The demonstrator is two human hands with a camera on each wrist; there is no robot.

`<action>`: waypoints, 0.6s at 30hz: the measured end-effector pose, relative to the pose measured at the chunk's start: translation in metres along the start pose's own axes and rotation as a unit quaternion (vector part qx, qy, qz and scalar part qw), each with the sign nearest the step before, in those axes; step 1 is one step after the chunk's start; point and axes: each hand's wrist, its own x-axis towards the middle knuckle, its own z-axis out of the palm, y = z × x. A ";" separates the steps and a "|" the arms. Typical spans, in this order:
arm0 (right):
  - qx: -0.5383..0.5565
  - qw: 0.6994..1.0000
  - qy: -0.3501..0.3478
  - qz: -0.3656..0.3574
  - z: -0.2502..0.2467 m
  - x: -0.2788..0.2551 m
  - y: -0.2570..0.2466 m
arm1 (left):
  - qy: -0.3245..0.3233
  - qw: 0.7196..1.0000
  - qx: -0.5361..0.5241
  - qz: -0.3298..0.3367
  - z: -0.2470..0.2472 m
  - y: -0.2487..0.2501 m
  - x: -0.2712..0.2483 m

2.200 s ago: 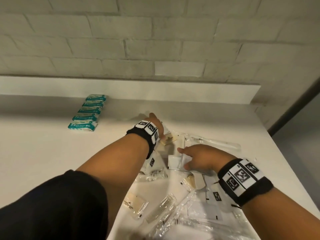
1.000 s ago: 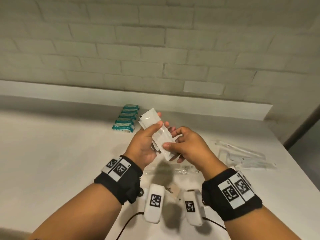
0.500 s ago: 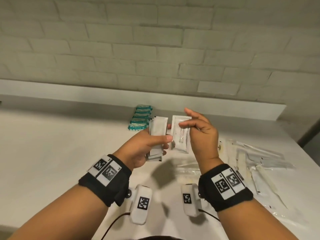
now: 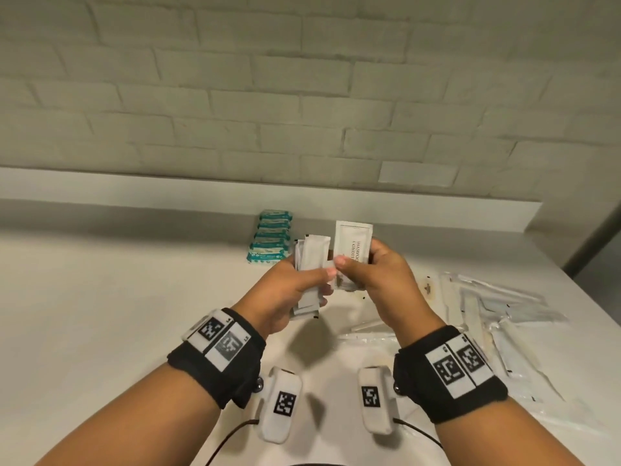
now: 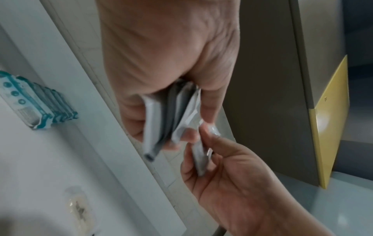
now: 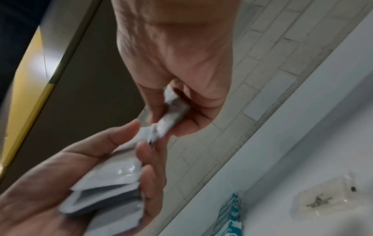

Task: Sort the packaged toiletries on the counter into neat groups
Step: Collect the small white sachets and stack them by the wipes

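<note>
My left hand (image 4: pixel 323 284) grips a stack of white sachets (image 4: pixel 314 257) upright above the white counter (image 4: pixel 100 314). My right hand (image 4: pixel 355 264) pinches one white shampoo sachet (image 4: pixel 353 237) right beside that stack, and the two thumbs nearly touch. In the left wrist view the stack (image 5: pixel 154 121) is fanned in my left hand and the single sachet (image 5: pixel 198 159) sits in the right hand's fingers. The right wrist view shows the single sachet (image 6: pixel 171 115) meeting the top edge of the stack (image 6: pixel 113 175). A row of teal packs (image 4: pixel 270 242) lies behind my hands.
Several clear plastic packets (image 4: pixel 497 307) lie spread on the counter to the right. One small clear packet (image 5: pixel 80 209) lies near the hands. A low white ledge (image 4: pixel 134 186) and a brick wall close the back. The counter's edge runs diagonally at the far right.
My right hand has brought its sachet down and left against the stack in my left hand. Earlier both hands were down in the packet pile.
</note>
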 end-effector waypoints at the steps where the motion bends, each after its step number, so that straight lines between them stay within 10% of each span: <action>1: -0.003 1.000 0.027 0.001 0.000 0.002 0.002 | 0.000 1.000 -0.022 -0.013 -0.001 0.000 0.000; 11: 0.109 0.990 -0.035 0.080 0.012 0.013 0.004 | -0.012 0.999 -0.030 -0.019 -0.015 -0.008 0.008; 14: 0.078 0.996 0.026 -0.033 0.003 0.022 -0.003 | -0.008 0.998 -0.031 -0.055 -0.017 -0.008 0.014; 18: -0.065 0.985 -0.093 -0.133 -0.011 0.023 -0.005 | 0.004 0.987 -0.140 -0.083 -0.021 0.000 0.021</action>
